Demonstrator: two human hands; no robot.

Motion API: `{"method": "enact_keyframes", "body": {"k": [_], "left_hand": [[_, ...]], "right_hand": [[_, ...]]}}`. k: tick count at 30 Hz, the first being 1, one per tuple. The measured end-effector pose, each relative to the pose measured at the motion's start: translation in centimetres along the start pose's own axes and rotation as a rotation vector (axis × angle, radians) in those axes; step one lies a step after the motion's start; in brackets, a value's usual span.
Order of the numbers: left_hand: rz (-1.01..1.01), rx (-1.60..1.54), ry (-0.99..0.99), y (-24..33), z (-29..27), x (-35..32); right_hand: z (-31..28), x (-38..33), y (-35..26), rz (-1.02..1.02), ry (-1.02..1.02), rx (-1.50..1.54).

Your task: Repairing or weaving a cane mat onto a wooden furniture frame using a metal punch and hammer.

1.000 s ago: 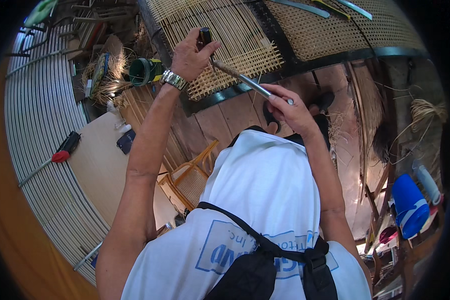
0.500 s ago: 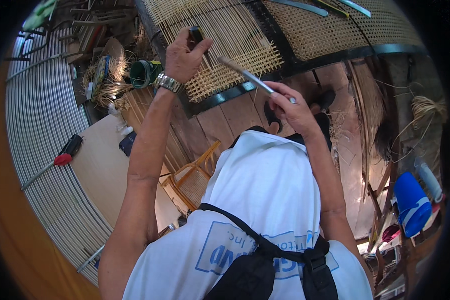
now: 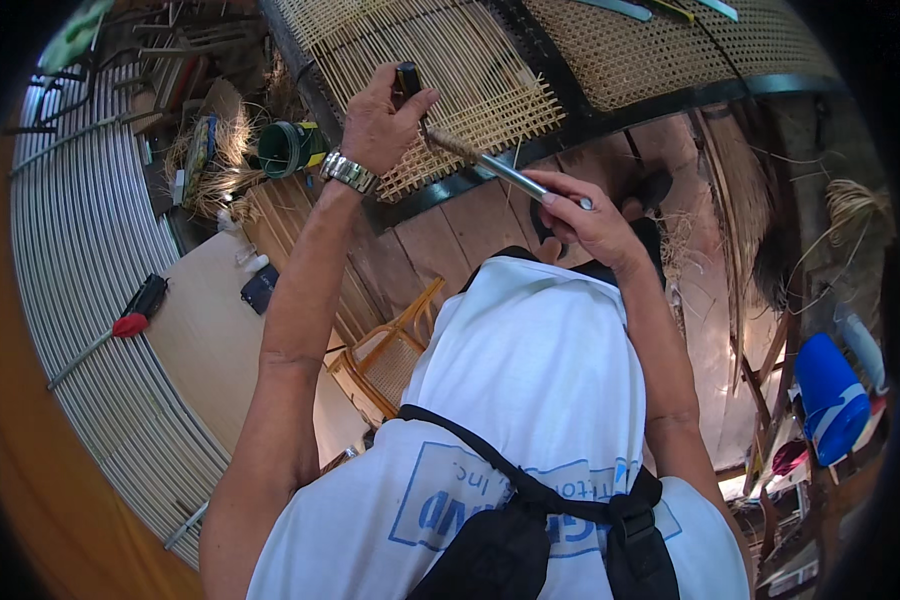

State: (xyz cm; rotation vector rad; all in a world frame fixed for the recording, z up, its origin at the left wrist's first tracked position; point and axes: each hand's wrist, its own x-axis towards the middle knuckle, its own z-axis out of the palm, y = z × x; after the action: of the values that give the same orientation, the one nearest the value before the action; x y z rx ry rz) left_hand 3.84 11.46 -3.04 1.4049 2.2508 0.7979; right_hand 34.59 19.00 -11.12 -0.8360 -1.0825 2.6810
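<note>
My left hand (image 3: 382,122), wearing a metal watch, is closed around an upright tool with a black handle (image 3: 407,78). Its lower end is hard to make out over the woven rattan panel (image 3: 515,115). In my right hand (image 3: 582,215) I grip a rod-like tool with a silver shaft and a brown, rough far end (image 3: 495,165). That brown end points left, close to the fingers of my left hand. The panel has long loose strands at the back and a tighter weave along its near edge, set in a black frame (image 3: 470,186).
A second caned panel (image 3: 660,60) with flat strips on it adjoins at right. Beyond my left arm are a green bucket (image 3: 282,150), a pale board (image 3: 195,320) and metal tubes (image 3: 80,240). A small rattan chair (image 3: 390,365) stands below; a blue container (image 3: 830,400) is at right.
The black-handled tool has become more upright in my left hand. My right hand has shifted slightly, bringing the silver tool's brown end lower, near the left hand.
</note>
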Motion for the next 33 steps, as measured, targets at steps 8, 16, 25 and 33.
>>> {"method": "enact_keyframes", "body": {"k": [8,16,25,33], "left_hand": [[-0.016,-0.029,-0.076,-1.0,0.0,0.5],[-0.048,-0.028,-0.100,-0.3,0.9,-0.2],[-0.085,-0.079,-0.018,-0.3,-0.2,-0.6],[-0.064,-0.142,-0.078,1.0,0.4,-0.5]], "right_hand": [[-1.3,-0.7,-0.4,-0.001,0.124,0.034],[-0.3,-0.1,1.0,-0.061,0.158,0.166],[-2.1,-1.4,0.4,0.035,0.107,0.072],[-0.8,-1.8,0.2,0.014,0.074,0.105]]}}
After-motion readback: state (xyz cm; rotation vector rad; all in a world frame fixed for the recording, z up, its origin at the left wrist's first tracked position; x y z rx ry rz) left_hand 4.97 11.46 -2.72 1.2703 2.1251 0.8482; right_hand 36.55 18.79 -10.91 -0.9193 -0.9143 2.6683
